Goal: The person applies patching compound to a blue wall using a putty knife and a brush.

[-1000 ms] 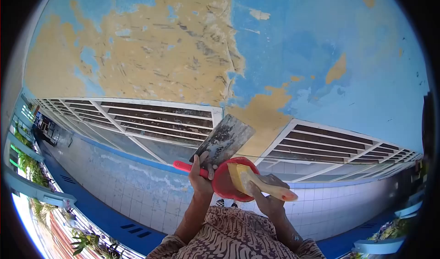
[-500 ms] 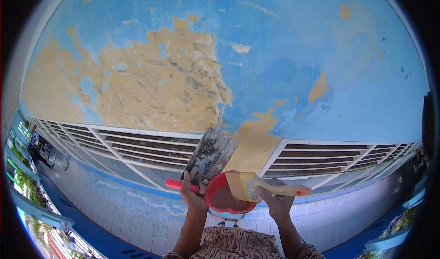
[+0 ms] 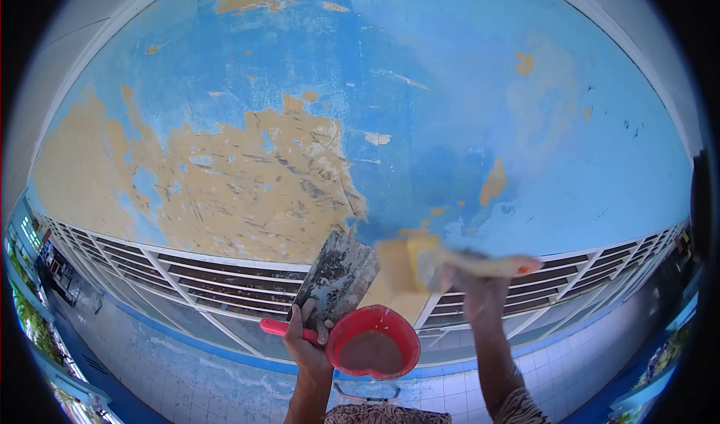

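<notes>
Tan patch [image 3: 225, 187]: left of centre in the frame, dark-streaked and ragged, bordered by blue paint [image 3: 442, 116]; best watched for loose flakes along the cracked right edge.
Left hand [image 3: 306, 351]: lower left of centre, closed on the red handle [image 3: 275, 326], with fingers also against the flat blade; best kept firm on both.
Flat blade [image 3: 339, 274]: just above those fingers, smeared, slanting up to the right; best angled clear of the bristles.
Red dipper [image 3: 407, 332]: lower centre, mouth toward the camera, greyish-brown contents [image 3: 371, 351] inside; best kept level and close beneath the brush to catch drips.
Wide brush [image 3: 431, 266]: just right of centre, above the dipper, bristles to the left, handle to the right; best loaded evenly, excess wiped off on the rim.
Right hand [image 3: 484, 296]: right of centre, closed around the brush handle; wrist probably best kept loose for even strokes.
Hidden at left: grip of the flat blade, behind the left hand; cannot tell how held alongside the red handle.
Unclear at centre: depth of the contents.
Blurred at right: bristles and right fingers; cannot tell if touching the wall.
Cut off below: patterned sleeve [image 3: 523, 409].
</notes>
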`<state>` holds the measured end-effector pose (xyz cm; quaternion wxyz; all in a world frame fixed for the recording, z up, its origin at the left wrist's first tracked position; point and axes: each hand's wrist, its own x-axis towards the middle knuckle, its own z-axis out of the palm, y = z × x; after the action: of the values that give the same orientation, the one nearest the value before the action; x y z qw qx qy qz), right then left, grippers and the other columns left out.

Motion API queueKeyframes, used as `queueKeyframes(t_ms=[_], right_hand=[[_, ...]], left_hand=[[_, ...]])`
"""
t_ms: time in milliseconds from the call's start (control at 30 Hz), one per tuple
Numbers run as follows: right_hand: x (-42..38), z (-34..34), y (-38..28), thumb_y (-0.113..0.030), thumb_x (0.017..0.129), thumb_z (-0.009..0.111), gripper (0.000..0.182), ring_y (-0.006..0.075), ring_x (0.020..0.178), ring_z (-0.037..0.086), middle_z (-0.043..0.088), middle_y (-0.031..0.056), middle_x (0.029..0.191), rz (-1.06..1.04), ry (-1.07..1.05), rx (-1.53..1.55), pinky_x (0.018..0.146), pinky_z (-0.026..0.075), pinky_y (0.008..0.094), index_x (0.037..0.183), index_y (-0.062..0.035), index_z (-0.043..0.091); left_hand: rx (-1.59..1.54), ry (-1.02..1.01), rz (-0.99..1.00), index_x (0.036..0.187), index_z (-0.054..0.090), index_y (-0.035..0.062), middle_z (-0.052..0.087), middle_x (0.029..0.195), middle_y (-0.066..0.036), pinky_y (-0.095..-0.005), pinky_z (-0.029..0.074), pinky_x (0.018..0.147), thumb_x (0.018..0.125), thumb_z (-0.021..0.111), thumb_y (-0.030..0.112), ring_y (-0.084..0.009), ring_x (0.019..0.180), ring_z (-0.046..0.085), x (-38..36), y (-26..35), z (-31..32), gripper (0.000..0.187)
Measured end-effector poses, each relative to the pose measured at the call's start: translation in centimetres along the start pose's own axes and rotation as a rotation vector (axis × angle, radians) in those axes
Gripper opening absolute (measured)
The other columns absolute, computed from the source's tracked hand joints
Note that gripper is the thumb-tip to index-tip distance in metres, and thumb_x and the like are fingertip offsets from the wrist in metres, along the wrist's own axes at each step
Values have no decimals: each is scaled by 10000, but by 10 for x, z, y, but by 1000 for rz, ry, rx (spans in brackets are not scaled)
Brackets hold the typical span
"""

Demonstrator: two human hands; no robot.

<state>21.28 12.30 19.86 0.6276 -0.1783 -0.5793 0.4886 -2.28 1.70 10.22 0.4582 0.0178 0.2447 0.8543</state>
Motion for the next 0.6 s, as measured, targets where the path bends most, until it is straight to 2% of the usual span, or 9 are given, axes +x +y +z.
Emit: queueKeyframes(t_ms=[133,200,233,300,367,433,467,567,600], right_hand=[[94,25,-57,20,792,747,249,144,869,649,708,88,948,-597,109,-450,797,514,298,1039,33,720],[136,39,-84,16,815,755,223,201,894,685,723,114,992,-965,148,-636,811,530,314,1035,18,725],[161,41,-92,16,815,755,223,201,894,685,723,114,992,-975,150,-633,811,530,314,1035,18,725],[196,42,-104,-8,792,756,283,275,948,704,729,103,1088,-1670,206,-1041,785,560,381,1074,-14,729],[190,38,-73,-48,799,714,305,310,1020,700,725,88,1136,-1498,52,-1072,828,568,392,1104,-32,728],[151,34,-17,-76,843,653,290,304,1086,683,708,106,1181,-1465,-46,-1339,874,571,400,1123,-41,724],[125,31,4,-63,857,633,285,296,1152,656,687,121,1227,-1456,-165,-1335,909,568,404,1127,-43,723],[64,21,35,-67,827,633,318,248,952,702,720,93,1109,-1303,-562,-1397,790,592,369,1130,-55,726],[68,20,30,-67,827,633,318,248,952,702,720,93,1109,-1309,-561,-1402,790,592,369,1130,-55,726]], left_hand=[[10,30,-69,1090,619,-37,458,527,-49,-317,482,606,1016,521,377,-172,494,454,-2,-8,-1,432],[19,12,-81,1076,626,-28,460,546,-42,-307,483,596,1018,522,381,-159,497,446,-1,-14,-10,426],[28,3,-93,1062,633,-18,462,565,-34,-297,484,586,1020,523,386,-146,499,437,1,-17,-14,421],[12,23,-104,1111,610,-46,458,533,-47,-318,482,609,1018,520,381,-176,490,451,1,-17,-20,446],[14,53,-121,1123,603,-45,456,533,-45,-316,481,611,1020,515,386,-178,492,455,3,-21,-31,451],[8,36,-119,1117,597,-41,452,533,-50,-325,484,613,1022,508,388,-181,505,468,2,-18,-40,447],[-14,45,-103,1107,596,-38,452,535,-53,-331,483,612,1021,508,390,-181,513,474,1,-16,-45,445],[-52,54,-82,1092,594,-22,444,530,-52,-347,484,601,1018,508,391,-178,529,480,4,-10,-71,429],[-40,76,-62,1056,623,-3,462,534,-49,-336,478,579,1010,520,394,-174,516,475,4,-6,-76,413]])
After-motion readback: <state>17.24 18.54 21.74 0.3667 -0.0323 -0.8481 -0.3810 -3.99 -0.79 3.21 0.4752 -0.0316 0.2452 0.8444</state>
